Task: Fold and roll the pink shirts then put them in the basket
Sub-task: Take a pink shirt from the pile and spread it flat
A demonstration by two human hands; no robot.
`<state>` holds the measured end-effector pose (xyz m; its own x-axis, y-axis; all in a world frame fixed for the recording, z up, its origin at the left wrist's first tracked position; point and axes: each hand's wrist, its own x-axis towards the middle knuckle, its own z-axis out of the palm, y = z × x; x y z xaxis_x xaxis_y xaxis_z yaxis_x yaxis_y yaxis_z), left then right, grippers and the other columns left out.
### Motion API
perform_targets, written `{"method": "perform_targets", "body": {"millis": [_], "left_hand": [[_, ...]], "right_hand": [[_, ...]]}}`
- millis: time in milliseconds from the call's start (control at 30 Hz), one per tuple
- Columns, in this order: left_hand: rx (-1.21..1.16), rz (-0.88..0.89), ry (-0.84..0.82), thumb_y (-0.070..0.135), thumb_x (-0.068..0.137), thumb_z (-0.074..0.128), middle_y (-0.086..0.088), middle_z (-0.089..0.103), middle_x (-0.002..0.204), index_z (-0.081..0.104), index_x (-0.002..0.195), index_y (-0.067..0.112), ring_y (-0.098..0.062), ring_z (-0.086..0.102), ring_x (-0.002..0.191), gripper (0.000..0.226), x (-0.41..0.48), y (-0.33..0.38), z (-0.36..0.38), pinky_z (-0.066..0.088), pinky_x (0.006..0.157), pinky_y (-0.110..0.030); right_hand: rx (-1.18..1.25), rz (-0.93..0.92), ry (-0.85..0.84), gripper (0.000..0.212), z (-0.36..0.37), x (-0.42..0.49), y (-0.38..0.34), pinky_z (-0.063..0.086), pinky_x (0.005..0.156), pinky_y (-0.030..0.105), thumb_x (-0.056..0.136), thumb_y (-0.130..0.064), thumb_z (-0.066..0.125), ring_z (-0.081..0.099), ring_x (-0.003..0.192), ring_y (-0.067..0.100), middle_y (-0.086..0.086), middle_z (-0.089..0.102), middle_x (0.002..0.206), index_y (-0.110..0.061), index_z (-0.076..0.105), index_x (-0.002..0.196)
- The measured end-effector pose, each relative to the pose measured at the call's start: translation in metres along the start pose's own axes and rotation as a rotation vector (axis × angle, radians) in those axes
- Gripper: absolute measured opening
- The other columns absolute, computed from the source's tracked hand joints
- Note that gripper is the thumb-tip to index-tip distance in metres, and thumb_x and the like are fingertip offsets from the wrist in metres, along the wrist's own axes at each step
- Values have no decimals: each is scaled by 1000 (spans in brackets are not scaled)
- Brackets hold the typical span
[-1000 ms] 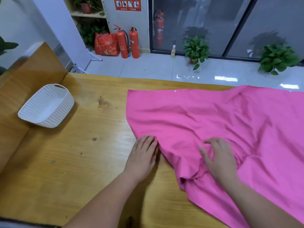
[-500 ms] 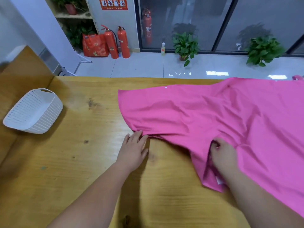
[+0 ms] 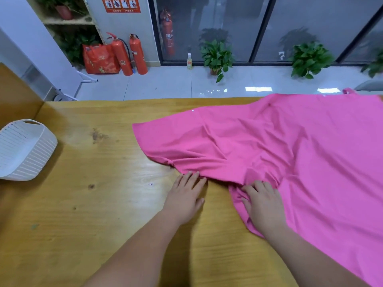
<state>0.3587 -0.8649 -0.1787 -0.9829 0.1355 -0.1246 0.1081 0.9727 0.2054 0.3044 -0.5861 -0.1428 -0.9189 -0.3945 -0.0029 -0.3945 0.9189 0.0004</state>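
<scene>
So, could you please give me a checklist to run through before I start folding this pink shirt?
1. Pink shirt lies smooth on the table: not ok, creases run across its middle.
2. Left hand flat on the table, fingertips at the shirt's near edge: ok.
3. Right hand grips the fabric: cannot tell, its bent fingers rest on the cloth.
4. Whole shirt lies on the table: cannot tell, it runs out of view at the right.
5. Basket stands on the table at the left, nothing seen inside: ok.

floor beyond wooden table's [image 3: 83, 224] far edge: glossy pale tiles [image 3: 165, 85], light glare | back: dark glass panels [image 3: 300, 27], potted plants [image 3: 216, 55] | back-left: two red fire extinguishers [image 3: 128, 54], red bag [image 3: 99, 59]
</scene>
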Motion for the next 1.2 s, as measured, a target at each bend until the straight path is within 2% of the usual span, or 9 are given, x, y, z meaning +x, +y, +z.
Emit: {"method": "perform_targets", "body": {"millis": [100, 200, 300, 467, 667, 767, 900, 1067, 1200], "left_hand": [[36, -48, -6, 52, 101, 47, 0, 34, 167, 28, 164, 24, -25, 27, 155, 71, 6, -2, -3, 20, 129, -48], [66, -47, 66, 52, 100, 49, -2, 54, 147, 43, 154, 20, -27, 46, 141, 63, 5, -18, -10, 29, 124, -48], [117, -36, 112, 53, 100, 46, -2, 59, 130, 51, 141, 19, -27, 53, 129, 54, -6, -48, -12, 32, 122, -47], [188, -110, 120, 55, 100, 40, -2, 60, 121, 60, 126, 21, -27, 56, 122, 47, -25, -95, -20, 32, 121, -48], [200, -400, 127, 46, 104, 42, -6, 58, 145, 58, 139, 17, -38, 39, 148, 49, -53, -109, -21, 22, 124, -58], [94, -347, 208, 39, 102, 50, -12, 53, 148, 57, 141, 13, -40, 42, 145, 47, -63, -77, -19, 27, 124, -55], [-76, -56, 240, 40, 96, 60, -13, 53, 141, 57, 141, 15, -36, 51, 132, 51, -94, -4, 8, 37, 119, -51], [-58, -162, 144, 47, 96, 56, -10, 42, 160, 45, 154, 21, -32, 38, 150, 65, -120, 28, 31, 30, 125, -51], [-11, -251, 100, 53, 98, 49, -10, 24, 171, 29, 164, 24, -30, 22, 159, 74, -143, 21, 21, 24, 128, -50]], "right_hand": [[274, 124, 43, 14, -11, 14, 11, 54, 74, 39, 90, -38, 76, 68, 86, 24, -4, 74, 91, -27, 77, 99], [742, 294, 118, 5, -35, 33, 23, 51, 69, 21, 94, -34, 78, 67, 75, -2, -13, 76, 84, -29, 77, 92], [1096, 502, 59, 15, -45, 51, 33, 47, 62, 28, 96, -32, 77, 61, 62, 4, -5, 77, 77, -21, 80, 85], [776, 402, 20, 6, -27, 50, 30, 51, 73, 32, 97, -23, 73, 71, 78, 15, -6, 77, 85, -24, 76, 93], [529, 54, 43, 19, 3, 6, 6, 55, 89, 38, 94, -20, 72, 65, 96, 16, -7, 67, 108, -29, 73, 111], [434, -80, 42, 30, 11, -9, -6, 51, 98, 41, 89, -17, 76, 59, 107, 21, -5, 62, 114, -27, 72, 117], [386, -143, 59, 33, 12, -27, -16, 52, 98, 44, 93, -35, 72, 61, 111, 25, -5, 58, 122, -25, 70, 124], [230, -460, -54, 72, 1, -75, -40, 51, 100, 45, 79, -83, 60, 53, 124, 23, -1, 55, 136, -33, 62, 130], [111, -564, -136, 58, 20, -83, -46, 58, 80, 40, 66, -59, 80, 63, 108, 24, -4, 60, 123, -36, 66, 118]]}}
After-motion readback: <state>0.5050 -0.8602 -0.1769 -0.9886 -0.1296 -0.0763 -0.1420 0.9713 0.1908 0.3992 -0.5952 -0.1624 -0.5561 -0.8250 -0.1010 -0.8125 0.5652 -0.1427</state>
